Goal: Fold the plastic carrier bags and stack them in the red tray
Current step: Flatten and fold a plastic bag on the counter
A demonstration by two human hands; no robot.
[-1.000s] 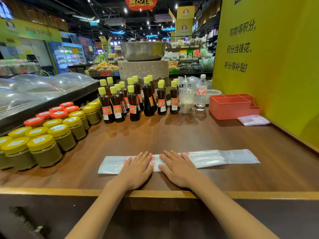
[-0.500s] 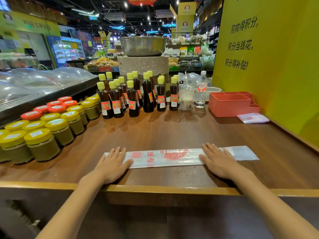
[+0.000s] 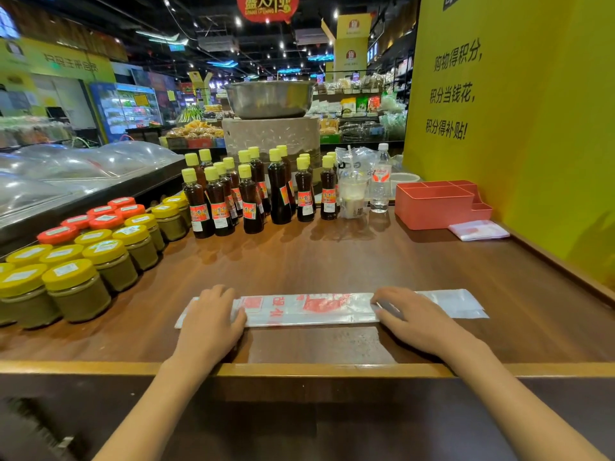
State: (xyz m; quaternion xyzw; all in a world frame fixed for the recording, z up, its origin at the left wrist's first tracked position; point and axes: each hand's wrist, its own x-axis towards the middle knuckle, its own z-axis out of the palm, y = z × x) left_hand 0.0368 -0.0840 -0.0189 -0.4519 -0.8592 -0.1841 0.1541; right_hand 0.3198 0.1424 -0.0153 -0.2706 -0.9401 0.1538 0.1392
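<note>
Near the counter's (image 3: pixel 299 261) front edge lies the carrier bag (image 3: pixel 309 309), flattened into a long strip. The left hand (image 3: pixel 209 322) and right hand (image 3: pixel 416 319) press on it, palms flat and open, holding nothing. Best keep both palms firm, pushing air outward before folding. Its red print is unreadable; an overhead sign (image 3: pixel 268 6) reads "GRAND OPENING".

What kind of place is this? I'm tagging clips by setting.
Most likely a supermarket counter: rows of labelled sauce bottles and yellow-lidded jars stand on the wooden counter, with stocked shelves and a grand-opening sign behind.
</note>
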